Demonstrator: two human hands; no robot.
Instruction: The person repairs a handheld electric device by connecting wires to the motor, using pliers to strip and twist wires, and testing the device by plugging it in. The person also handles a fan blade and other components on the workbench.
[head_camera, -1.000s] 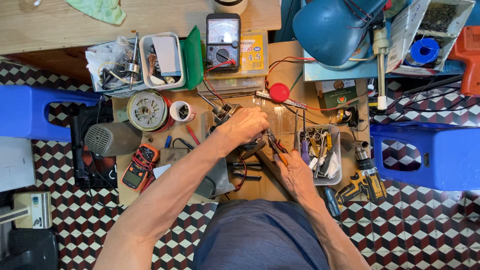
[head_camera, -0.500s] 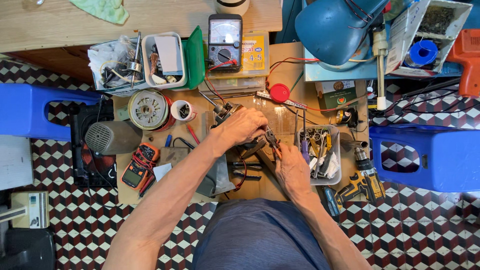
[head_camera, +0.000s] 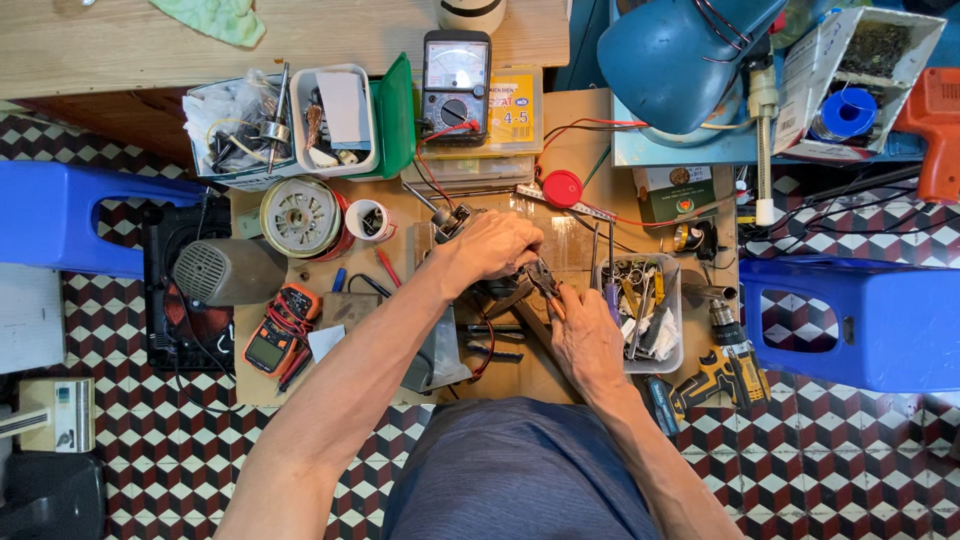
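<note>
Analog multimeter, orange meter — blue lamp, yellow drill

Low wooden board, orange multimeter, analog meter, 2 tool trays, yellow drill

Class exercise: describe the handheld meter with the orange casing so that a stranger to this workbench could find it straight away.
Start at the grey fan housing on the left edge of the wooden worktop. Just below and right of it lies the small orange multimeter, tilted, by the person's left forearm. Unlike the larger black dial meter up top, it has an orange shell.
</note>
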